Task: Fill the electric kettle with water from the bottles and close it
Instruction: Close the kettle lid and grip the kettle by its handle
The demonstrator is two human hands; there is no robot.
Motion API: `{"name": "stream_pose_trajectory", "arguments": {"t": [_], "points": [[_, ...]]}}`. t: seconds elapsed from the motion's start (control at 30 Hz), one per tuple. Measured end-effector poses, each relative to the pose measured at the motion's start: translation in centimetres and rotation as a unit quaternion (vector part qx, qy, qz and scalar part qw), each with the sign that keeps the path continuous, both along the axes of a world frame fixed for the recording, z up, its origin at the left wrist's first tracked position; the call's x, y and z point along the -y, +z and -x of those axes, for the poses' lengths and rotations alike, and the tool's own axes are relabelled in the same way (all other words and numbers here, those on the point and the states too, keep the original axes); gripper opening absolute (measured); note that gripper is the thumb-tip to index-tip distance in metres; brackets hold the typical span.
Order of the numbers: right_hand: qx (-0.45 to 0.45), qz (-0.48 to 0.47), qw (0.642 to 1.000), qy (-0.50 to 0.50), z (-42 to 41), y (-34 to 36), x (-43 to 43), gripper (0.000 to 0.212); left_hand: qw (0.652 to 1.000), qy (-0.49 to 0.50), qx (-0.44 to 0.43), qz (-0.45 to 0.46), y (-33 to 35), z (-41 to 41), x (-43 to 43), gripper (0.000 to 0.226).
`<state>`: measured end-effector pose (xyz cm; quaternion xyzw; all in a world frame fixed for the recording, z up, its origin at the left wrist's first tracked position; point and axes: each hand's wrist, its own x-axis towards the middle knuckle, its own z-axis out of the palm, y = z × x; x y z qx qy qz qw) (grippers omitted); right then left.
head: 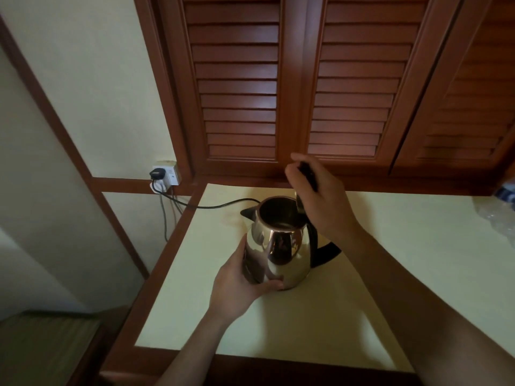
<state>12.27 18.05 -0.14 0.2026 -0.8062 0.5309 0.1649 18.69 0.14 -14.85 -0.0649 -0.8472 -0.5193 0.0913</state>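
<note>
Below the wooden shutters point(237, 87), working at the cream counter point(390, 274). Keeping the kettle point(284, 246) upright near the counter's middle, mouth uncovered. Cupping its lower left side with the left hand point(239, 282), fingers and thumb curled round the steel body. Pinching the black lid point(308, 175) in the right hand point(320, 196), holding it swung up and back above the handle point(326, 252).

Reading the step as clearing the mouth ahead of pouring. Doing it well:
- keeping the lid fully back, off the opening
- bracing low with the left hand against sliding or tipping
- avoiding any tug on the cord point(223, 204) running back-left to the wall socket point(167, 174)
- freeing a hand for a bottle only after confirming the lid staying up unaided; hinge not visible, so not assuming
- pouring slowly, aiming at the centre of the mouth

Containers:
- looking into the kettle: dark inside, faint shine low down, not telling whether any water is in there
- spotting the bottles point(501, 207) at the far right edge, well apart from the kettle, cropped and blurred; not telling count, caps or fill level
</note>
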Motion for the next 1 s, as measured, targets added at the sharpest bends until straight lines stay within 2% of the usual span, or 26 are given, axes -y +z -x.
{"name": "stream_pose_trajectory", "arguments": {"t": [0.13, 0.27, 0.47, 0.57, 0.8, 0.9, 1.0], "points": [[-0.030, -0.124, 0.992, -0.021, 0.6, -1.1, 1.6, 0.056, 1.000, -0.011, -0.011, -0.001, 0.3, -0.1, -0.2, 0.087], [-0.065, -0.251, 0.964, -0.053, 0.3, -1.9, 2.4, 0.057, 1.000, -0.015, -0.020, -0.001, 0.6, -0.4, -0.3, 0.076], [-0.119, -0.385, 0.913, -0.062, 0.3, -2.2, 2.4, 0.062, 1.000, -0.013, -0.021, 0.000, 0.7, -0.5, -0.3, 0.084], [-0.131, -0.400, 0.905, -0.061, 0.1, -2.6, 2.2, 0.056, 1.000, -0.014, -0.002, 0.004, 0.2, -0.5, -0.3, 0.083], [-0.142, -0.433, 0.887, -0.079, -0.1, -3.3, 2.3, 0.057, 0.999, 0.009, 0.023, 0.030, 0.0, -0.4, -0.1, 0.098], [-0.127, -0.394, 0.908, -0.064, -0.4, -3.0, 1.3, 0.057, 0.999, 0.009, 0.015, 0.035, 0.4, -0.7, -0.2, 0.098], [-0.133, -0.320, 0.933, -0.100, -0.9, -3.2, -0.5, 0.052, 1.000, -0.002, 0.024, 0.006, 0.6, -0.7, -0.1, 0.078]]}}
